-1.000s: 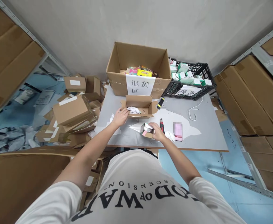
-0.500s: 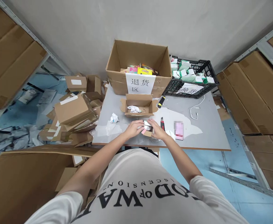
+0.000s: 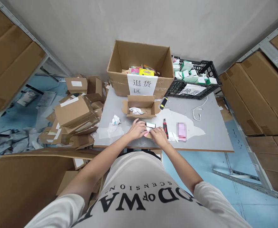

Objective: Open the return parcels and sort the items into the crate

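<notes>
Near the table's front edge, a small box (image 3: 150, 125) with a green rim, white panels and a brownish flap lies between my hands. My left hand (image 3: 138, 129) grips its left side, fingers closed around the edge by a bit of pink. On the right side my right hand (image 3: 159, 136) is closed on the near flap, covering part of the box. What lies inside the small box is hidden. Just beyond stands an open cardboard carton (image 3: 141, 114) with crumpled white paper (image 3: 136, 110) in it. A red and black box cutter (image 3: 165, 128) lies right of my right hand.
A large cardboard box (image 3: 120, 83) with a paper sign and a black crate (image 3: 174, 91) of green-and-white boxes stand at the back. A phone (image 3: 182, 132), white cable (image 3: 194, 113), black-yellow cutter (image 3: 163, 103) and crumpled paper (image 3: 116, 120) lie around. Cartons (image 3: 72, 110) pile up left.
My right hand has shifted down over the near flap of the small box, and more of its white and green top shows. My left hand stays on the left side.
</notes>
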Action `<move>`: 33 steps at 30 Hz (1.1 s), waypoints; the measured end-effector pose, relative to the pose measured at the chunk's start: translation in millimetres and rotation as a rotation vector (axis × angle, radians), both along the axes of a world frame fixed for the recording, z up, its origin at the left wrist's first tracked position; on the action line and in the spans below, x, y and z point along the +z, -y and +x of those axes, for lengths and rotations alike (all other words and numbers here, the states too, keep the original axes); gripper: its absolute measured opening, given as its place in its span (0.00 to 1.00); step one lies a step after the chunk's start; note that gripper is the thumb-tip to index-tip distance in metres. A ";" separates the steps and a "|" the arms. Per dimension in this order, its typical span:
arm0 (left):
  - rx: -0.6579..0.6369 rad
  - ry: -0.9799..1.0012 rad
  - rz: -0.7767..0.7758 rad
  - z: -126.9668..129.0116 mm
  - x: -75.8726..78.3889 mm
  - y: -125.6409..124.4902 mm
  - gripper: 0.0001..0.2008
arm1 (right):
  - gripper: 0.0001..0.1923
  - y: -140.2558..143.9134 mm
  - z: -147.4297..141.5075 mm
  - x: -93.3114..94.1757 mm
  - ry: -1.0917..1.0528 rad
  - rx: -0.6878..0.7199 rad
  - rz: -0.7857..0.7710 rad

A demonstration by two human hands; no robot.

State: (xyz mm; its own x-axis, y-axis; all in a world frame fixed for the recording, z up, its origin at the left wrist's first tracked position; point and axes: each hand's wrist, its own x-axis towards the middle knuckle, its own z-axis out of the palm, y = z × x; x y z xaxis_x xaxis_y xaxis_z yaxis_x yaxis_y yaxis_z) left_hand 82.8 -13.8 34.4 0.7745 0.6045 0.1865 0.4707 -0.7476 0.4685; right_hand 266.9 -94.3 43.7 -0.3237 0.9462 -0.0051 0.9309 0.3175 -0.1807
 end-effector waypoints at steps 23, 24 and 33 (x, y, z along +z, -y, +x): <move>-0.029 0.190 -0.273 -2.4 -25.0 -8.2 0.47 | 0.42 -21.1 48.3 -33.8 -0.623 -0.057 -0.210; -0.021 0.204 -0.289 -2.6 -25.5 -8.4 0.48 | 0.42 -21.6 48.9 -33.4 -0.606 -0.037 -0.197; -0.018 0.197 -0.376 -2.6 -26.0 -8.3 0.64 | 0.15 -42.4 37.4 26.8 -0.098 0.289 0.023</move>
